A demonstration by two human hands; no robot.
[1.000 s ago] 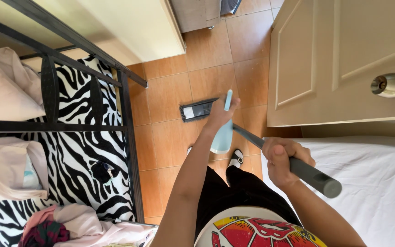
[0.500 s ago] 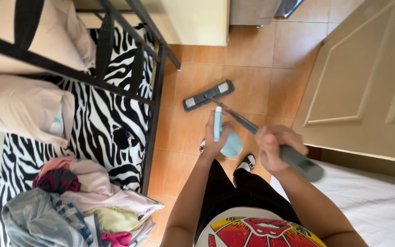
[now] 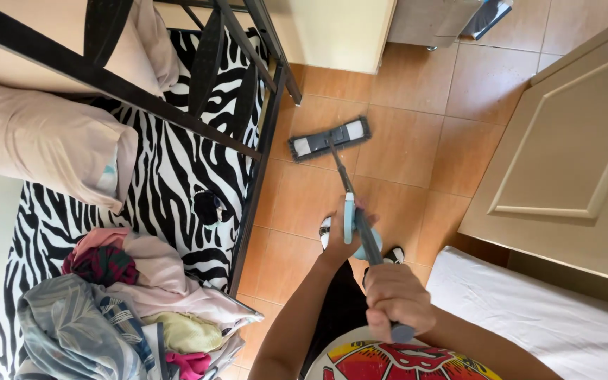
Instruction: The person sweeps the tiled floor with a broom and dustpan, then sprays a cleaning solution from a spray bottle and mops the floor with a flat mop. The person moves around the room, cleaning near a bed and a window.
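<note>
Head view: both hands' grip closed on mop handle [image 3: 360,232], left hand [image 3: 341,243], right hand [image 3: 397,299]; bed frame [image 3: 258,151] beside mop head [image 3: 330,138]

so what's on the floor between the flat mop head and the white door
Nothing: the head view shows bare orange floor tiles between the grey flat mop head and the white panelled door.

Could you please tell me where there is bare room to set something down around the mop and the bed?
Bare tiles lie between the mop head, the door and the cabinet. Another strip runs beside the bed frame. The bed is crowded: pillow, clothes pile.
</note>
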